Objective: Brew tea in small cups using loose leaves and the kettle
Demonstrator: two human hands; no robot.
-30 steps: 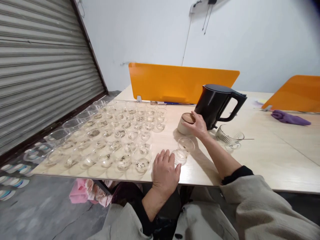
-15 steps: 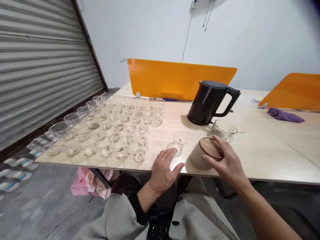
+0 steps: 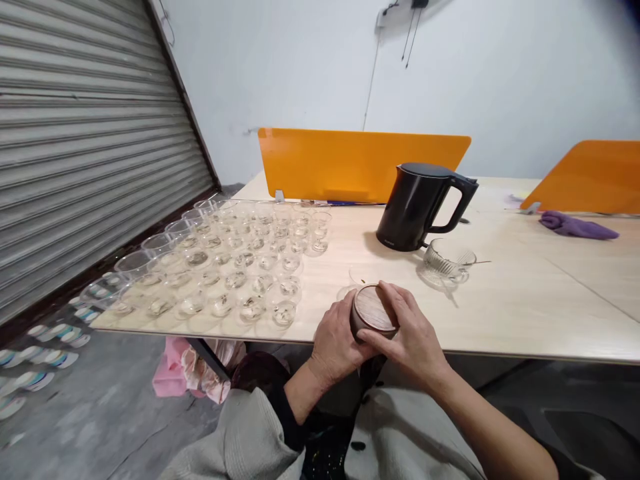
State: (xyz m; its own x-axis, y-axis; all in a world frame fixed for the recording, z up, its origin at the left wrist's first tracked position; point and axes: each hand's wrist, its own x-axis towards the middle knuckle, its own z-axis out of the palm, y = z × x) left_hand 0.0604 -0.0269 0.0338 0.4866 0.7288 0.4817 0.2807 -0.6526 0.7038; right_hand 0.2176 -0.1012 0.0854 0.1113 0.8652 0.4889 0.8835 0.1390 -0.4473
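Note:
Near the table's front edge, a small canister with a round wooden lid (image 3: 375, 309) is gripped between both my hands. My left hand (image 3: 336, 341) wraps its left side. My right hand (image 3: 411, 328) has fingers and thumb around the lid's right rim; most of the canister's body is hidden. Just behind it stands a clear cup (image 3: 361, 275), partly covered by my left hand and the canister, with a dark speck in it. To the left, rows of clear cups (image 3: 253, 309) hold small dark bits at the bottom.
A black electric kettle (image 3: 410, 210) stands behind, with a ribbed glass cup (image 3: 445, 260) and a thin stick in it close by. Orange dividers (image 3: 350, 163) cross the table's back. A purple cloth (image 3: 577, 225) lies far right. Pink fabric (image 3: 173, 373) hangs below the table.
My right hand has brought the canister leftward and nearer to me. My left hand, open and beside it before, has closed on the canister's left side.

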